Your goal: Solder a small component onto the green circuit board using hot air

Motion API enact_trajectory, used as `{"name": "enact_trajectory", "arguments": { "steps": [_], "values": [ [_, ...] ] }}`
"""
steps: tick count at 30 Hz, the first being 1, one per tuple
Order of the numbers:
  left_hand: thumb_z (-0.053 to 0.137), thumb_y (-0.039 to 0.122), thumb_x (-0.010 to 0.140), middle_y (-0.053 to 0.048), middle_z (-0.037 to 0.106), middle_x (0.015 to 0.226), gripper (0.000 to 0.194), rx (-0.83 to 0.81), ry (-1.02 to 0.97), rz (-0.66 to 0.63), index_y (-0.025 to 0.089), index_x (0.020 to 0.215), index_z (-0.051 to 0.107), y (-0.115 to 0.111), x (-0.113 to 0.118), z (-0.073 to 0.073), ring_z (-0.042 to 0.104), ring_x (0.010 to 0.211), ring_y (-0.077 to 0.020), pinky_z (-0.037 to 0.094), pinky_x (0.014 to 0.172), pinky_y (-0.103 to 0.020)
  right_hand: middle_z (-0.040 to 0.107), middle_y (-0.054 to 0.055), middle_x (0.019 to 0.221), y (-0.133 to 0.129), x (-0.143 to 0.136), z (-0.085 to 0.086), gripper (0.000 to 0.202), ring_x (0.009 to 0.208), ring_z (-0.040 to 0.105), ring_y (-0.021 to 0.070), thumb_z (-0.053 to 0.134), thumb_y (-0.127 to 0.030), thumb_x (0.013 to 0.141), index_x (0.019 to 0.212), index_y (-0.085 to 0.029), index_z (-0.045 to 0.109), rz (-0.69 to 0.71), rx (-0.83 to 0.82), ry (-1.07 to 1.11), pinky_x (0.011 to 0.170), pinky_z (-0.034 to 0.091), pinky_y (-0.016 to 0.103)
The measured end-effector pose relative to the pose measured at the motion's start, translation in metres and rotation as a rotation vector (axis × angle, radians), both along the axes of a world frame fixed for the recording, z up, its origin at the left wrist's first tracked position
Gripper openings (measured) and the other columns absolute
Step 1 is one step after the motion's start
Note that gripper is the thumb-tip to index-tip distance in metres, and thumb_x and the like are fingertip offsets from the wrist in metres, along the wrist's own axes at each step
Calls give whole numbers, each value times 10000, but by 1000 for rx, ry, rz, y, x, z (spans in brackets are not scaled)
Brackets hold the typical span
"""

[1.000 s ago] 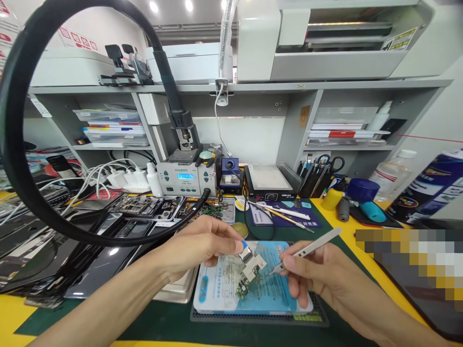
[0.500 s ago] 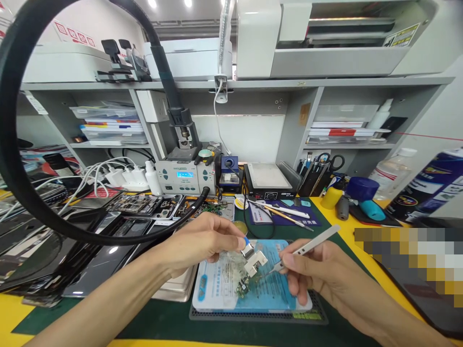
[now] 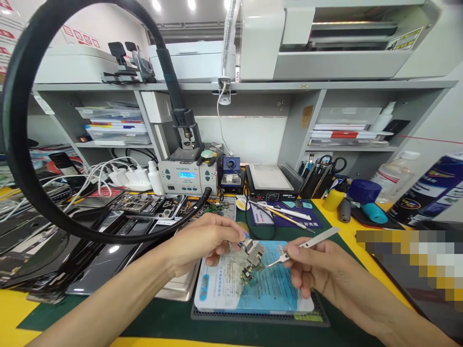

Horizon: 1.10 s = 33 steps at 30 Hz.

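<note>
My left hand (image 3: 211,236) pinches the blue-tabbed end of a small phone circuit board (image 3: 249,273) with a silvery metal plate (image 3: 255,254) on it. The board hangs tilted over a white and blue printed pad (image 3: 275,294). In my right hand (image 3: 314,260) is a pair of steel tweezers (image 3: 320,237), gripped between thumb and fingers. Their bent tips point left and come close to the board's right edge; whether they touch it I cannot tell.
A hot air station (image 3: 188,177) stands behind, its thick black hose (image 3: 16,120) looping across the left. Opened phones (image 3: 115,250) crowd that side. A flat heating plate (image 3: 269,178), pen holder (image 3: 318,178) and bottles (image 3: 394,176) line the back right.
The board and its metal plate have turned and shifted slightly right in my left hand. My right hand has turned the tweezers, so the tips now lie nearer the board. The view has shifted slightly.
</note>
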<state>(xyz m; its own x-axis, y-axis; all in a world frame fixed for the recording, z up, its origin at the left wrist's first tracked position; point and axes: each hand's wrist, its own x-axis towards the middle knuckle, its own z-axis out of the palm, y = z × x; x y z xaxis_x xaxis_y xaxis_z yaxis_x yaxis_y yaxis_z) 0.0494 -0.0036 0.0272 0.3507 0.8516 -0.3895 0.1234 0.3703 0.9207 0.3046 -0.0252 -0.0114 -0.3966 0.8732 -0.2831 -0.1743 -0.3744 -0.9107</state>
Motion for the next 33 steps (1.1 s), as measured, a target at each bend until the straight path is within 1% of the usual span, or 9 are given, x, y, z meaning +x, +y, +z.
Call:
{"name": "enact_trajectory", "arguments": {
  "steps": [3, 6, 10, 13, 16, 22, 27, 33],
  "values": [
    [754, 279, 740, 20, 558, 617, 172, -14, -7, 42, 136, 718, 660, -1, 2, 1, 306, 437, -43, 209, 357, -178, 718, 28, 627, 2, -2, 2, 221, 516, 645, 112, 805, -317, 873, 757, -136, 751, -23, -29, 26, 483, 552, 180],
    [757, 292, 737, -11, 609, 670, 204, -31, -30, 77, 133, 707, 633, -1, 3, 0, 322, 445, -42, 208, 339, -161, 721, 25, 652, 4, -3, 4, 190, 558, 671, 121, 819, -274, 859, 738, -137, 767, -61, -63, 86, 479, 558, 173],
    [766, 304, 747, -35, 646, 733, 230, -42, -69, 133, 135, 718, 614, -2, 3, -2, 342, 462, -44, 231, 328, -146, 752, 48, 736, 6, -1, 5, 143, 584, 681, 120, 820, -239, 858, 769, -130, 794, -87, -96, 131, 500, 576, 176],
    [770, 306, 759, -43, 664, 768, 231, -39, -92, 183, 132, 735, 620, -5, 4, -2, 353, 466, -42, 252, 319, -138, 755, 60, 747, 6, -1, 5, 132, 596, 690, 131, 817, -224, 858, 790, -113, 803, -98, -113, 137, 498, 587, 184],
    [770, 314, 773, -44, 672, 778, 242, -41, -117, 217, 125, 731, 624, -9, 7, -2, 358, 450, -35, 269, 305, -135, 755, 65, 747, 7, -2, 6, 93, 589, 693, 131, 817, -178, 847, 809, -94, 810, -146, -131, 152, 496, 598, 183],
    [771, 331, 798, -34, 670, 717, 259, -70, -149, 243, 93, 769, 672, -15, 16, 3, 347, 383, -19, 296, 282, -142, 761, 75, 721, 9, 0, 9, 85, 548, 703, 129, 752, -76, 880, 812, -72, 803, -247, -207, 152, 482, 619, 180],
    [783, 347, 788, -40, 690, 739, 279, -95, -169, 254, 88, 781, 681, -17, 20, 4, 367, 358, -17, 305, 270, -148, 771, 84, 715, 15, 4, 6, 108, 537, 720, 128, 723, -22, 885, 811, -67, 787, -257, -275, 155, 525, 650, 180],
    [751, 299, 796, -7, 647, 671, 221, -135, -208, 275, 103, 765, 653, -16, 26, 2, 364, 342, -22, 308, 261, -151, 758, 89, 667, 22, 6, 4, 156, 506, 722, 129, 687, 23, 879, 768, -57, 762, -260, -321, 171, 511, 653, 171]
  ]
}}
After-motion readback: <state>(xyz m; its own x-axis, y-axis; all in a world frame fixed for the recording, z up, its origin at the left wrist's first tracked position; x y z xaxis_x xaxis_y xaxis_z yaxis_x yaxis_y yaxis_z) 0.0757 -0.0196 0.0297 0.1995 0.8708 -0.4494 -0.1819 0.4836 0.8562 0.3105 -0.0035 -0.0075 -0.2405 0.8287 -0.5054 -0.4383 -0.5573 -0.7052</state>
